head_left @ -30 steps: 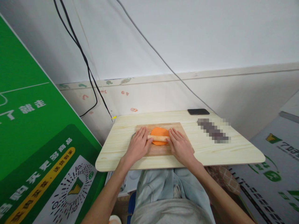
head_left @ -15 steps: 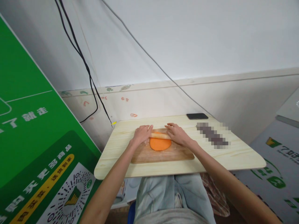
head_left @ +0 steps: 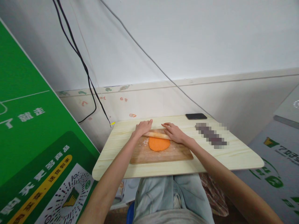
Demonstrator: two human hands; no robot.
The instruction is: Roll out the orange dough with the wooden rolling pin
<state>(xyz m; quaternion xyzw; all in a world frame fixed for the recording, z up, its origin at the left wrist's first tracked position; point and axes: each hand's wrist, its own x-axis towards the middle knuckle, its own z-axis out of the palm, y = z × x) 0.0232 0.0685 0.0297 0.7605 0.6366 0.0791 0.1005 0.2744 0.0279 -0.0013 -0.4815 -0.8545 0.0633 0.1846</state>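
A flat round of orange dough [head_left: 159, 144] lies on a wooden board [head_left: 161, 154] dusted with flour. A wooden rolling pin [head_left: 157, 134] rests across the board at the dough's far edge. My left hand [head_left: 143, 127] presses on the pin's left end with its fingers stretched out flat. On the pin's right end lies my right hand [head_left: 174, 132], its fingers likewise extended. Both arms reach forward over the board.
The board sits on a pale wooden tabletop [head_left: 233, 155]. A black phone [head_left: 196, 116] lies at the table's far right, a blurred dark object [head_left: 211, 135] nearer. A green printed panel [head_left: 35, 140] leans at the left. Black cables [head_left: 86, 71] hang on the wall.
Both hands have pushed the rolling pin away from me, from the dough's middle to its far edge. The orange round now lies uncovered.
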